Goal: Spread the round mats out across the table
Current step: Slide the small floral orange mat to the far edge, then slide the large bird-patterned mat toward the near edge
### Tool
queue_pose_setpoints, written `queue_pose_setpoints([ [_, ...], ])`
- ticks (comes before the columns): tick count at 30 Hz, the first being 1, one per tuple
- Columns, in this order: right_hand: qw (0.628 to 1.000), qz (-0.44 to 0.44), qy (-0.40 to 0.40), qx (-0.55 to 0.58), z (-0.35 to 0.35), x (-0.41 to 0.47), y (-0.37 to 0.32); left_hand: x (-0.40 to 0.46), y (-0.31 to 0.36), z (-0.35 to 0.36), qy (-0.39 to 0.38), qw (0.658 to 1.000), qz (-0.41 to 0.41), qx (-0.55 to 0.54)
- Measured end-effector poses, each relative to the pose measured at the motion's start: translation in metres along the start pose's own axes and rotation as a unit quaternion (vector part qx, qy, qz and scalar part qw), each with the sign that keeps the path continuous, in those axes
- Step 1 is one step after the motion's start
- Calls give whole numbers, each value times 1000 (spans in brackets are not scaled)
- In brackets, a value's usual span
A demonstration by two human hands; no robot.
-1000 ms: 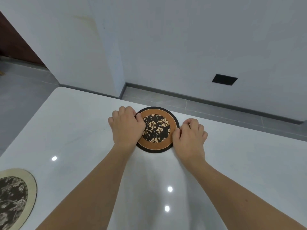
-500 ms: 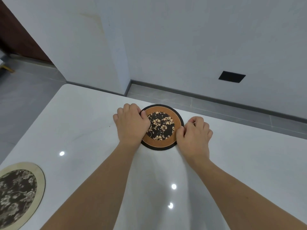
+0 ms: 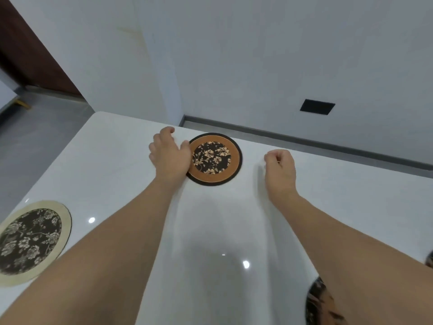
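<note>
A round mat with a black rim, orange ring and black floral middle [image 3: 215, 159] lies flat near the far edge of the white table [image 3: 121, 160]. My left hand [image 3: 169, 156] rests at its left rim, fingers loosely spread, thumb touching the edge. My right hand [image 3: 280, 168] hovers to the mat's right, fingers curled, clear of the mat. A cream-rimmed floral mat [image 3: 30, 241] lies at the near left. A dark floral mat [image 3: 316, 303] peeks out under my right forearm at the bottom right.
The table's far edge runs just behind the orange mat, with grey floor and a white wall beyond. A sliver of another dark object [image 3: 430, 259] shows at the right border. A dark vent [image 3: 317, 106] sits low on the wall.
Both hands have come off the orange mat: the right hand drew away to the right, the left slid to the rim and opened. The view tilted down, revealing more mats.
</note>
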State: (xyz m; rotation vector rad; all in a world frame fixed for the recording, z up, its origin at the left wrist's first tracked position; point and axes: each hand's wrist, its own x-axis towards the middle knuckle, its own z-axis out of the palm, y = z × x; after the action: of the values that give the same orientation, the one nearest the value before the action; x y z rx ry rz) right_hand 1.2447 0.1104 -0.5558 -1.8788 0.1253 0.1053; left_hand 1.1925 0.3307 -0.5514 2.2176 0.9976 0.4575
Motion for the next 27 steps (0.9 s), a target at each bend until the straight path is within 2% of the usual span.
queue_pose_setpoints([
  [3,997,3,-36,-61,-52,-14,5,-48,6,-2,4,995,89,48],
  [7,969,42,-88,-226,-129,-47,18,-110,28,2,-93,985,142,23],
  [11,941,162,-115,-276,-195,-86,35,-179,68,10,-247,962,114,-24],
  [14,912,230,-117,-318,-233,-109,47,-234,93,23,-397,914,75,34],
  [15,906,246,-121,-323,-241,-115,50,-251,99,28,-425,900,71,63],
  [18,907,288,-136,-276,-252,-129,57,-291,108,39,-415,900,59,117],
  [23,929,290,-127,-194,-249,-158,70,-318,108,31,-402,900,37,164],
  [27,925,244,-164,-239,-238,-178,64,-321,85,6,-407,903,21,135],
])
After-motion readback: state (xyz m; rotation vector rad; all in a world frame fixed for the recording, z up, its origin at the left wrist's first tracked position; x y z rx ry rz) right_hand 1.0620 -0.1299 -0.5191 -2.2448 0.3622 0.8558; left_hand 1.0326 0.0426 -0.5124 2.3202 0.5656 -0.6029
